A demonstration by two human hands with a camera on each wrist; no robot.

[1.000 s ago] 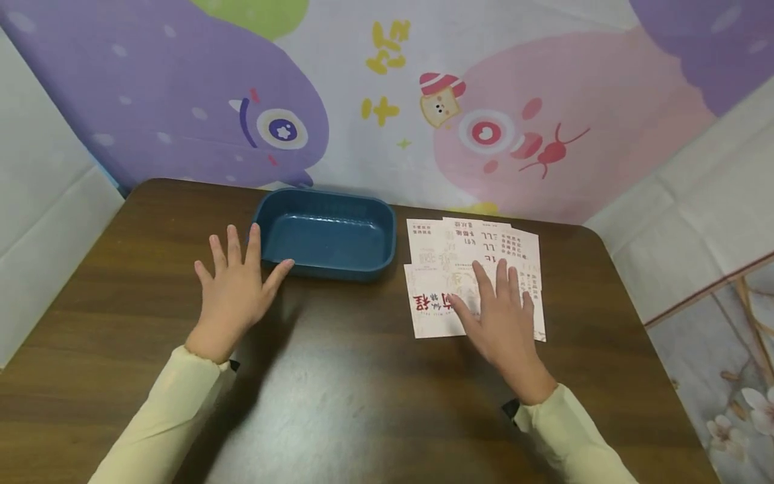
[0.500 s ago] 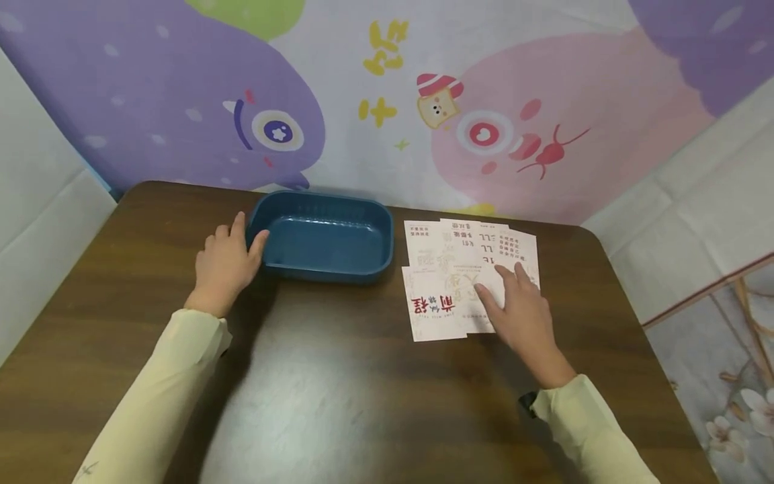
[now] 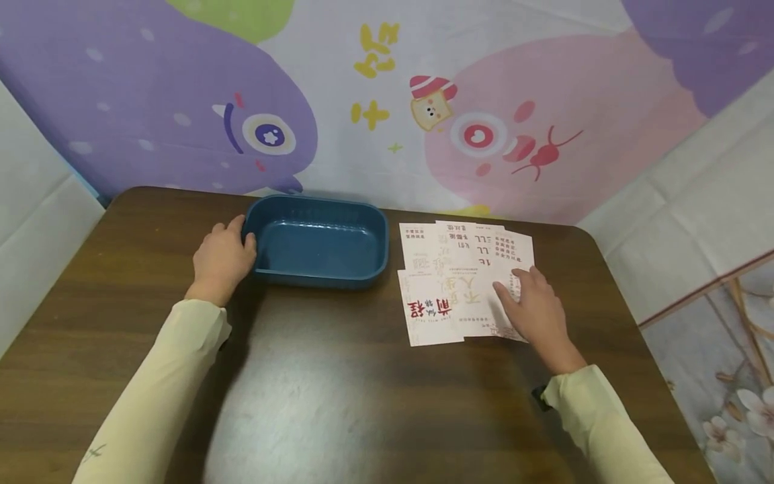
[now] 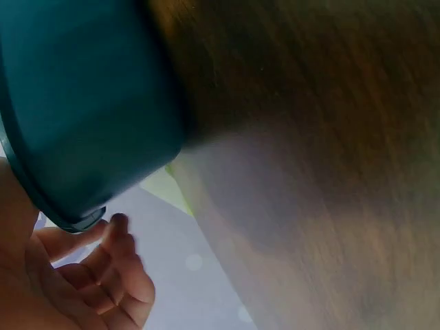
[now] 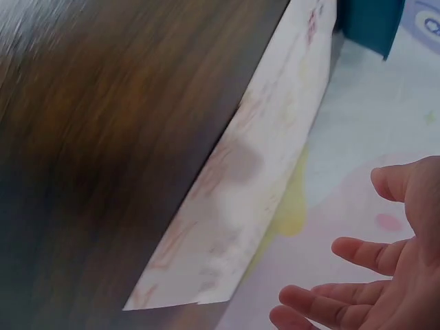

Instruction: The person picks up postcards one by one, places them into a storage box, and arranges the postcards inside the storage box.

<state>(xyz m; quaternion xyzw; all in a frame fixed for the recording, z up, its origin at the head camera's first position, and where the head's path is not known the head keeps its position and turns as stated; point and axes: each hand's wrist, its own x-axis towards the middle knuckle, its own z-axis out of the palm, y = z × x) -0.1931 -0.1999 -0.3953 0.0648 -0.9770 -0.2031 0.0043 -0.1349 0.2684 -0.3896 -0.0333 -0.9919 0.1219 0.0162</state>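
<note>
A dark blue rectangular plastic basin (image 3: 320, 279) stands at the back of the table, left of centre. My left hand (image 3: 222, 262) grips its left rim, the thumb over the edge and the other fingers outside. Seen from the left wrist, the basin's wall (image 4: 89, 103) fills the upper left, with curled fingers (image 4: 127, 265) beside the rim. Right of the basin lie several pale printed cards (image 3: 431, 328), overlapping in a spread. My right hand (image 3: 535, 314) is over their right side, fingers loosely bent; in the right wrist view it holds nothing above the cards (image 5: 227, 185).
The brown wooden table (image 3: 338, 417) has rounded back corners. Right behind it hangs a cartoon-printed cloth (image 3: 363, 161), close to the basin. Light panels stand along the left (image 3: 36, 222) and right (image 3: 683, 215) sides.
My left hand has gone from spread fingers beside the basin to a grip on its left rim. The right hand has drawn back rightward over the cards, its fingers less spread.
</note>
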